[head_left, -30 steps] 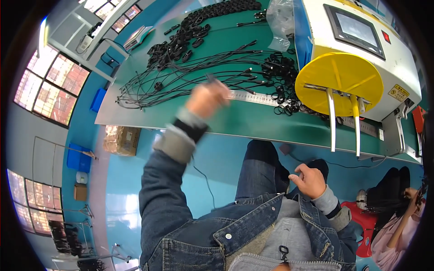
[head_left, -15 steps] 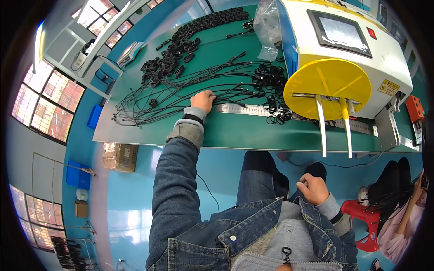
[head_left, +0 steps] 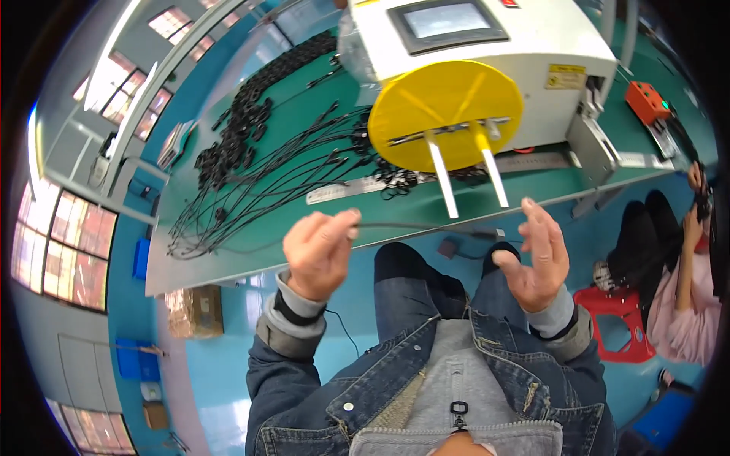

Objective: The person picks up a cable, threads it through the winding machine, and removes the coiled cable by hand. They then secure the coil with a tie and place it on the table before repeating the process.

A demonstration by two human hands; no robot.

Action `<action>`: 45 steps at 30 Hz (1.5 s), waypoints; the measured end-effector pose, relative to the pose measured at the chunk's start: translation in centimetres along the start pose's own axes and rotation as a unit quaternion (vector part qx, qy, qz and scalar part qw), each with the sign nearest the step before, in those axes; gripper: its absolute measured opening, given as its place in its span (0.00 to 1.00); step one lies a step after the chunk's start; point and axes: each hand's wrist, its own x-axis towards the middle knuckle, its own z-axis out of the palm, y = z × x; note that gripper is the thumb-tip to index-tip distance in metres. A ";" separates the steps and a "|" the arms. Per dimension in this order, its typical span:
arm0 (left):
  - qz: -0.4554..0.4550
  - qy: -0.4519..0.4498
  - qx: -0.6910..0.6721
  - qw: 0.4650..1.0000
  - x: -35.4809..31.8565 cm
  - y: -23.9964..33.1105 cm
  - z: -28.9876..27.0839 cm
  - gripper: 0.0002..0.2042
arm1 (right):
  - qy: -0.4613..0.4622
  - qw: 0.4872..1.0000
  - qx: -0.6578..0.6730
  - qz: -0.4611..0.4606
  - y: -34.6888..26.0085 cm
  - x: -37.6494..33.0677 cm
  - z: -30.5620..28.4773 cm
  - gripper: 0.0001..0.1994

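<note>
My left hand (head_left: 318,252), above the table's front edge, pinches a black cable (head_left: 414,226) between thumb and fingers. One end of the cable stretches right to a plug near my right hand; the other trails left toward the table. My right hand (head_left: 538,260) is raised beside that plug, fingers apart, holding nothing. Behind my left hand lies a spread of black cables (head_left: 266,186) on the green table (head_left: 293,251). A winding machine (head_left: 525,64) with a yellow disc (head_left: 449,99) and two prongs stands beyond my hands.
A metal ruler (head_left: 346,190) lies along the table under the disc. Coiled black cables (head_left: 236,140) are heaped at the back left. An orange control box (head_left: 646,102) sits at the right. Another person (head_left: 684,304) sits near a red stool (head_left: 620,323). A carton (head_left: 195,311) stands on the floor.
My left hand has lifted a cable from the spread and drawn it toward me. My right hand has risen from my lap and opened. The view has shifted right.
</note>
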 end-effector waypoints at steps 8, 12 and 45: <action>-0.122 -0.035 -0.128 0.984 2.7 4.8 7.9 0.07 | -0.094 0.987 -0.117 -0.053 4.2 1.3 -3.8 0.21; -0.140 -0.055 -0.147 0.978 5.9 4.4 10.4 0.06 | -0.094 0.990 -0.102 -0.022 6.5 1.9 -2.1 0.19; -0.257 0.061 -0.309 0.914 7.9 1.3 15.3 0.06 | -0.038 0.974 -0.125 0.183 12.6 -1.0 -0.1 0.06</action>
